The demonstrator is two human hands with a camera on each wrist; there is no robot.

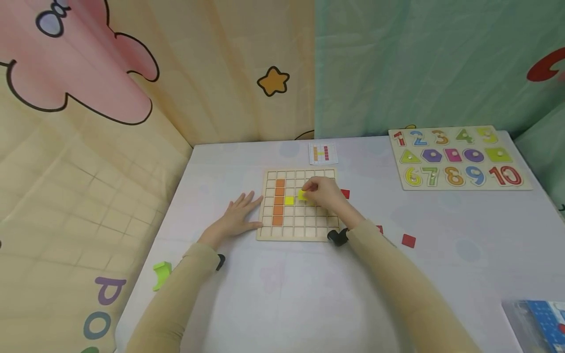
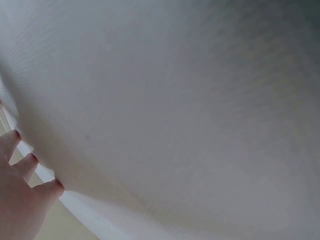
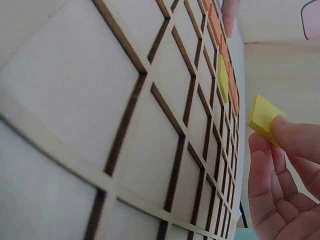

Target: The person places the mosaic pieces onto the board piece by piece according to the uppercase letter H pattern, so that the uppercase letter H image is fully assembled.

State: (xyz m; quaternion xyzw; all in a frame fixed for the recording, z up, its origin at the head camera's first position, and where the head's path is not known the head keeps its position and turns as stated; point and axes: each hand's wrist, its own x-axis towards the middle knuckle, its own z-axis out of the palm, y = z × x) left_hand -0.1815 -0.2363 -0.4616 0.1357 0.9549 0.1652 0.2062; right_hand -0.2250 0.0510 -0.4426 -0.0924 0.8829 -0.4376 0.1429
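Observation:
A wooden grid board (image 1: 269, 234) lies on the table. One of its columns holds several orange square tiles (image 1: 279, 201), and a yellow tile (image 1: 289, 200) sits beside them in the neighbouring column. My right hand (image 1: 324, 193) pinches a second yellow tile (image 3: 265, 116) between thumb and fingers, held over the middle of the board. The left hand (image 1: 236, 215) lies with fingers spread at the board's left edge, thumb and a fingertip right at the rim. In the left wrist view, its fingers (image 2: 47, 191) rest on the white tabletop.
A small pattern card (image 1: 323, 154) lies behind the board. Red tiles (image 1: 408, 240) are scattered to the right, one partly behind the right arm. A number-and-shape puzzle board (image 1: 459, 159) sits at the back right, a green piece (image 1: 162, 274) at the left, a blue package (image 1: 545, 321) front right.

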